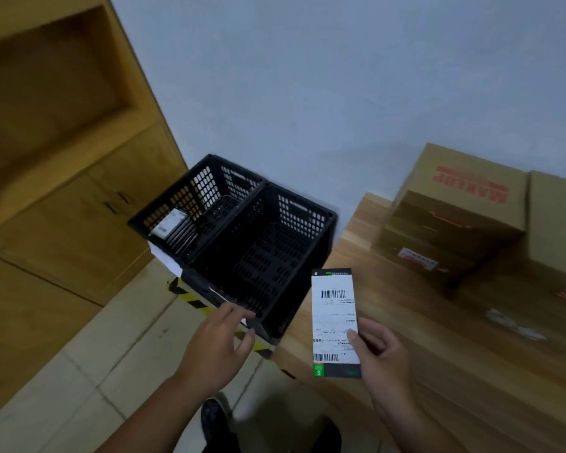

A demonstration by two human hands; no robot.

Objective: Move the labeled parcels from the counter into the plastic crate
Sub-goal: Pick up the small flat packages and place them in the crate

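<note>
At the far left stands a wooden cabinet (pixel 62 197), and beside it the black crate (pixel 304 214), which seems to be divided into two compartments. One other parcel (pixel 170 223) lies already in the left compartment; the right compartment shows only its bottom grid.

Just before the near corner of the crate hangs the left grip (pixel 221 341), fingers loosely spread and holding nothing. Whether it touches the rim, I cannot tell.

To the right of it, the right grip (pixel 381 351) is clasped on the parcel (pixel 335 322), thumb on the label and the fingers behind. This flat parcel is held above the edge of the bench (pixel 438 371), and its long axis points away from the person.

From this grip the right compartment lies to the left and a little forward, quite near. I judge the right grip alone can carry it across. Further right, big cardboard boxes (pixel 455 217) stand on the bench.
</note>
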